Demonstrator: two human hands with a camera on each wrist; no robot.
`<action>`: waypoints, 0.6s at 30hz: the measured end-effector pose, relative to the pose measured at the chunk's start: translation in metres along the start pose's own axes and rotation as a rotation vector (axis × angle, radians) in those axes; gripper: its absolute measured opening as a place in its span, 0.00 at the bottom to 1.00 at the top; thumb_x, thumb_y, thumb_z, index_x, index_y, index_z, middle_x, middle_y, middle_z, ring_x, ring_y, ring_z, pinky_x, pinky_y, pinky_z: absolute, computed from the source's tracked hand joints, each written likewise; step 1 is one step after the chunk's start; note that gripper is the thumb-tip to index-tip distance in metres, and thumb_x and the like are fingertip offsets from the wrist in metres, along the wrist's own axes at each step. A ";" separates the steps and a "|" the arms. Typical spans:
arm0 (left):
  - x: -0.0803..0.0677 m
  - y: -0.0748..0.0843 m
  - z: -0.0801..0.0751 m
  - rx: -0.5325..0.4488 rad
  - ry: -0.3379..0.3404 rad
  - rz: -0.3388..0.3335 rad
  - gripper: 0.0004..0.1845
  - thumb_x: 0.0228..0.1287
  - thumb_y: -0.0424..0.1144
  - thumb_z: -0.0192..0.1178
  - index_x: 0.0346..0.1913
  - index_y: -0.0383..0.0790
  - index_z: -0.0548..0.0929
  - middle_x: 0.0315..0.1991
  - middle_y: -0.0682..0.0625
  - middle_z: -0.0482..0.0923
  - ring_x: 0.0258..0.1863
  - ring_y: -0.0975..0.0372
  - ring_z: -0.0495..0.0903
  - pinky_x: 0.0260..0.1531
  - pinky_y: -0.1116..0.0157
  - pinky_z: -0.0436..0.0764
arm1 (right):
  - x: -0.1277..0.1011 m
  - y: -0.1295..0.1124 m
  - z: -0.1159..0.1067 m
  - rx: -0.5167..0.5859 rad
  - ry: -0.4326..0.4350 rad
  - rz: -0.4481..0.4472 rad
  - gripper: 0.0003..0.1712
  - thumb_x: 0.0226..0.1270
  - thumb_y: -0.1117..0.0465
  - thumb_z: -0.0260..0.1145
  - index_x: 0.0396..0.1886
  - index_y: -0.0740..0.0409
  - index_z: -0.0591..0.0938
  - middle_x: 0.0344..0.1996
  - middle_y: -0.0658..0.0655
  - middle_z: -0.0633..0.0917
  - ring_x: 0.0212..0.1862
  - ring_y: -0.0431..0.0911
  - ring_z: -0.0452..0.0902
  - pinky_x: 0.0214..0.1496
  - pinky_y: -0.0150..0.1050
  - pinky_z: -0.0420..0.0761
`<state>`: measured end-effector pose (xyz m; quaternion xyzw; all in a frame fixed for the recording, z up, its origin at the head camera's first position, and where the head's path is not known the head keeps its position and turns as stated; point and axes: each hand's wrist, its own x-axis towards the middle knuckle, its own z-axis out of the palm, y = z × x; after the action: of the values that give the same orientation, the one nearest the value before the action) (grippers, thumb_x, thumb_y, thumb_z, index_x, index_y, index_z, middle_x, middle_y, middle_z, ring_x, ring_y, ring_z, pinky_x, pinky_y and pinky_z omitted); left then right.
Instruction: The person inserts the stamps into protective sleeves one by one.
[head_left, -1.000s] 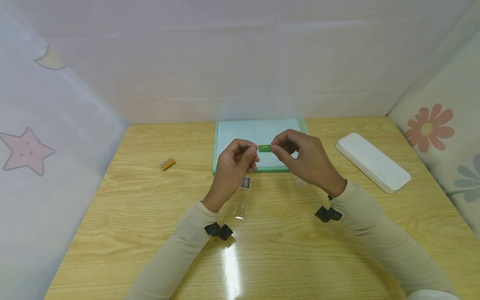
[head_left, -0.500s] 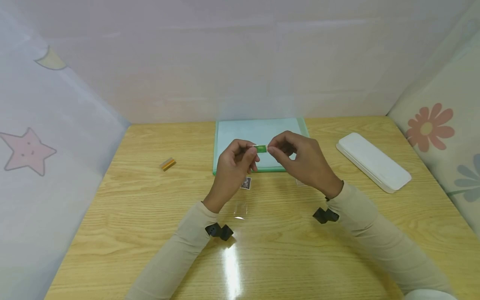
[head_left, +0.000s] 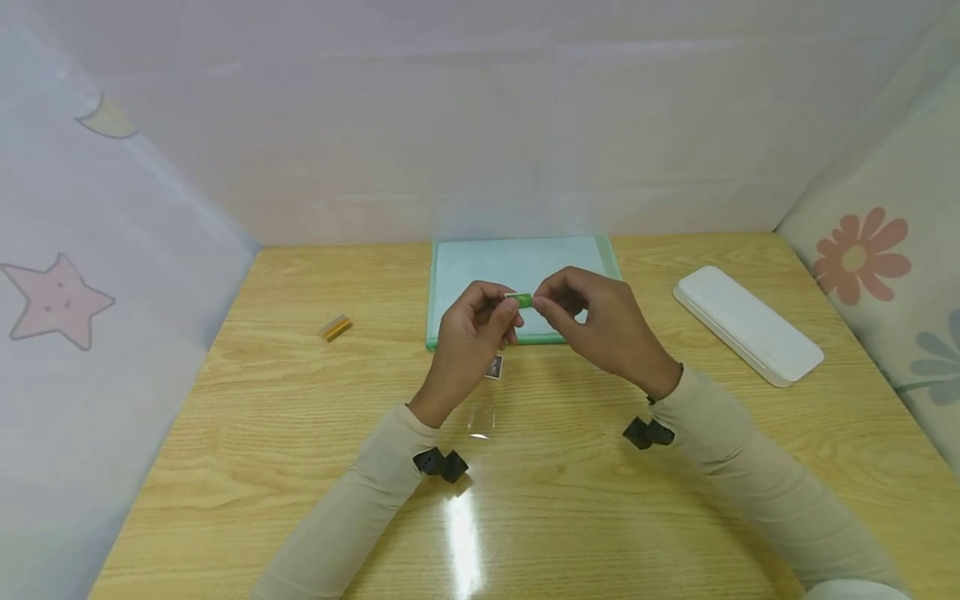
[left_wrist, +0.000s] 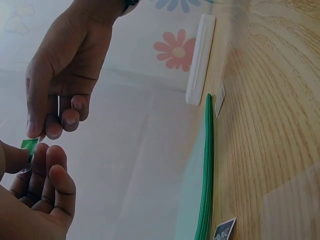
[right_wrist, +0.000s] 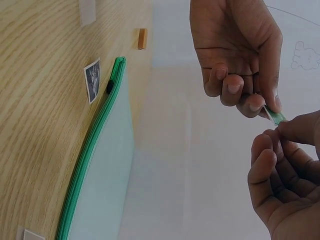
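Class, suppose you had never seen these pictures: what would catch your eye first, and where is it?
First, the two hands meeting above the middle of the wooden table: the left hand and right hand both pinch a small green piece between them. Just behind lies a pale green zip pouch, and a white case sits at the right.

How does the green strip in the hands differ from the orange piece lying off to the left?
The green strip is held in the air, pinched at its ends by the left hand and right hand; the orange piece lies untouched on the table. They differ in colour. Both are small and oblong.
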<state>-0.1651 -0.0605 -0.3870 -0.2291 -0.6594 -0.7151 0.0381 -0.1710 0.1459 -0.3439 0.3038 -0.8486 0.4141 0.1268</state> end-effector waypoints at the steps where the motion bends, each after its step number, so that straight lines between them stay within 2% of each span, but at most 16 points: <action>1: 0.000 0.000 0.000 0.006 0.002 0.003 0.08 0.78 0.35 0.55 0.53 0.34 0.75 0.37 0.39 0.79 0.30 0.48 0.78 0.30 0.65 0.79 | 0.000 0.001 0.000 -0.001 0.004 -0.002 0.06 0.74 0.55 0.66 0.43 0.52 0.83 0.34 0.43 0.84 0.31 0.35 0.80 0.35 0.35 0.81; 8: 0.000 -0.001 -0.001 0.003 -0.002 0.014 0.10 0.78 0.39 0.55 0.52 0.36 0.75 0.36 0.41 0.79 0.30 0.51 0.78 0.30 0.63 0.79 | 0.000 0.001 0.001 0.008 0.011 -0.008 0.05 0.73 0.56 0.67 0.42 0.52 0.84 0.33 0.44 0.84 0.31 0.35 0.80 0.35 0.35 0.80; 18: -0.001 -0.003 0.000 -0.014 -0.016 0.022 0.09 0.78 0.38 0.55 0.51 0.35 0.75 0.37 0.40 0.79 0.30 0.50 0.78 0.30 0.64 0.78 | 0.000 0.002 0.001 -0.003 0.018 -0.020 0.05 0.72 0.57 0.68 0.41 0.52 0.83 0.33 0.43 0.84 0.31 0.35 0.80 0.35 0.34 0.81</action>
<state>-0.1655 -0.0601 -0.3895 -0.2426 -0.6519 -0.7174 0.0391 -0.1717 0.1456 -0.3459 0.3085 -0.8450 0.4141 0.1391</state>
